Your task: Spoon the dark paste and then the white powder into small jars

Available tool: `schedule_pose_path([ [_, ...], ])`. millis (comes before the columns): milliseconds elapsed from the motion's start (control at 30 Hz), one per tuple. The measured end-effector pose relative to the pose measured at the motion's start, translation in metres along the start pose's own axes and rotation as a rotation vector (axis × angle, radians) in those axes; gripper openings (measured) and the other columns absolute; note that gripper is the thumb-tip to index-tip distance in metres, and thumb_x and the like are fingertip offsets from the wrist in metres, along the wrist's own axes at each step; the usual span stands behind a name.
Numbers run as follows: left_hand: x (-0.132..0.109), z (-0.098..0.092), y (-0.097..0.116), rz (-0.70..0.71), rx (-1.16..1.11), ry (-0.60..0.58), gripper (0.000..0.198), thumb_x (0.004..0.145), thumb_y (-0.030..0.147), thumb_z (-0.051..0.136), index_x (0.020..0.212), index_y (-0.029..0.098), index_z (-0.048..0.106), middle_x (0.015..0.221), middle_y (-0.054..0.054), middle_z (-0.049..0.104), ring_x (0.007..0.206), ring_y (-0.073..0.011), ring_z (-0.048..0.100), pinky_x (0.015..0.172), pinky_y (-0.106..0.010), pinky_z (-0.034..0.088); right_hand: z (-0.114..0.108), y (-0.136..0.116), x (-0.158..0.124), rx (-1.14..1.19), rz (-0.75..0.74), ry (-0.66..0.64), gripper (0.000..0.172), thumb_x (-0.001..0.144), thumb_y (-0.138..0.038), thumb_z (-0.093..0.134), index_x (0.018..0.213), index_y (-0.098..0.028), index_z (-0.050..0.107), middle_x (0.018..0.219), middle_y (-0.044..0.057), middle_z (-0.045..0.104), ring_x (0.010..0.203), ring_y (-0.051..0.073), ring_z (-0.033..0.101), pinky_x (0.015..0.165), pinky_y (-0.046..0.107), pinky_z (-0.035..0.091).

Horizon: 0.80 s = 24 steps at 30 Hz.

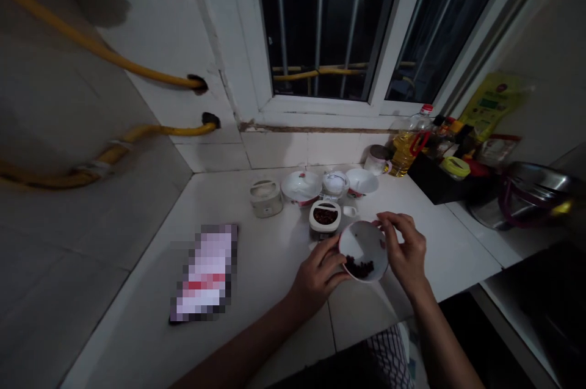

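A white bowl [372, 242] with a pinkish rim is tilted toward me above the counter. Small dark dried bits [359, 268] lie gathered low inside it. Gripping the bowl's left side is my left hand [315, 273], thumb and fingers closed around the wall. My right hand [406, 248] pinches the upper right rim between thumb and fingers. Just behind the bowl stands a clear jar with a white collar [324, 224], filled with dark reddish pieces. A small white scoop-like piece [350, 211] lies right of that jar.
A pale lidded jar [266, 198], a wide bowl [302, 186], a small dish of white stuff [335, 183] and another bowl [362, 182] line the back. An oil bottle [407, 148] and a metal pot [522, 193] stand right. A blurred-out phone [206, 273] lies left.
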<state>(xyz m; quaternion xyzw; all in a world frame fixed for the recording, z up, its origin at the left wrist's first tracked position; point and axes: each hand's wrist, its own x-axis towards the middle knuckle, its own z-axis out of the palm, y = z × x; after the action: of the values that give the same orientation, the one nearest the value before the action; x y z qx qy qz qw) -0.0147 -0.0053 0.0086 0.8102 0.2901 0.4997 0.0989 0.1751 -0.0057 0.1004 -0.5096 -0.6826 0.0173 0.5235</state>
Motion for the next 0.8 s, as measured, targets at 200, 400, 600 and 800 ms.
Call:
schedule_pose_path([
  [200,0.0,0.001,0.002,0.091,0.019,0.033,0.02,0.09,0.032,0.058,0.103,0.016,0.057,0.126,-0.018,0.053,0.113,-0.0256,0.06,0.087,-0.039,0.057,-0.042,0.017,-0.027,-0.131,0.16,-0.16,0.017,0.09,-0.03,0.053,0.092,-0.021,0.067,0.072,0.003,0.07,0.074,0.021,0.065,0.072,0.035,0.049],
  [400,0.0,0.001,0.005,0.147,0.08,0.027,0.019,0.089,0.029,0.06,0.102,0.015,0.059,0.129,-0.02,0.053,0.116,-0.0287,0.057,0.088,-0.044,0.057,-0.046,0.023,-0.05,-0.276,0.033,-0.303,0.019,0.089,-0.024,0.05,0.09,-0.02,0.068,0.068,0.004,0.07,0.064,0.02,0.063,0.075,0.038,0.046],
  [600,0.003,-0.001,0.008,0.203,0.12,0.053,0.017,0.091,0.029,0.056,0.097,0.013,0.059,0.127,-0.021,0.052,0.116,-0.0284,0.056,0.088,-0.041,0.057,-0.025,0.013,-0.062,0.112,0.541,-0.289,0.031,0.083,-0.048,0.055,0.077,-0.02,0.068,0.062,0.004,0.069,0.061,0.02,0.061,0.065,0.032,0.048],
  [800,0.002,-0.001,0.007,0.167,0.11,0.043,0.018,0.092,0.031,0.055,0.098,0.014,0.059,0.128,-0.019,0.052,0.115,-0.0266,0.057,0.088,-0.039,0.057,-0.025,0.018,-0.055,0.381,0.756,-0.173,0.04,0.069,-0.056,0.069,0.074,-0.016,0.07,0.058,0.005,0.068,0.052,0.016,0.052,0.057,0.03,0.045],
])
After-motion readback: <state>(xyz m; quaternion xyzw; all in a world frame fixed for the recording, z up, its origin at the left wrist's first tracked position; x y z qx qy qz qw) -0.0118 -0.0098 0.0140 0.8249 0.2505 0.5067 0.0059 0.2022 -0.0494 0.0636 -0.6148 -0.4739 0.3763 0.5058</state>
